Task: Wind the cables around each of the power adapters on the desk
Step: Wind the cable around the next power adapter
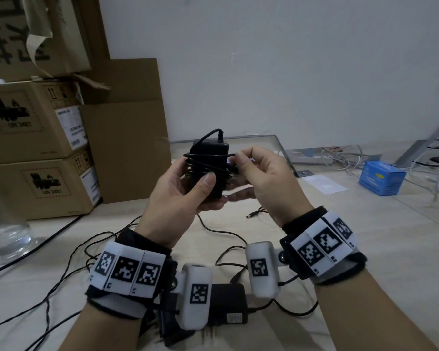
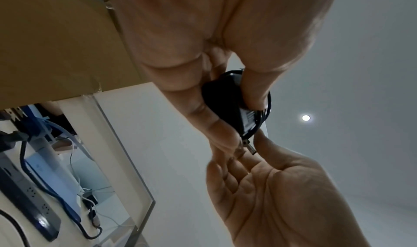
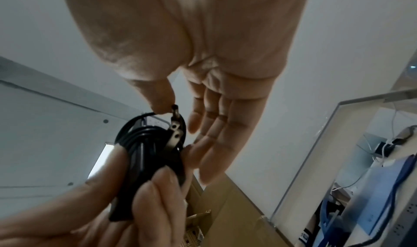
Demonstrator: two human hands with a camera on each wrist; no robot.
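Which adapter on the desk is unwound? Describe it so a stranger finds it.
Start at the desk edge nearest the person, below the two wrists. A black power adapter lies flat there between them. Unlike the held adapter, its cable sprawls loose over the desk.

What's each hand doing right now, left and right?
Left hand: grips the black power adapter, thumb on its front.
Right hand: pinches the cable's end at the adapter; other fingers extended.
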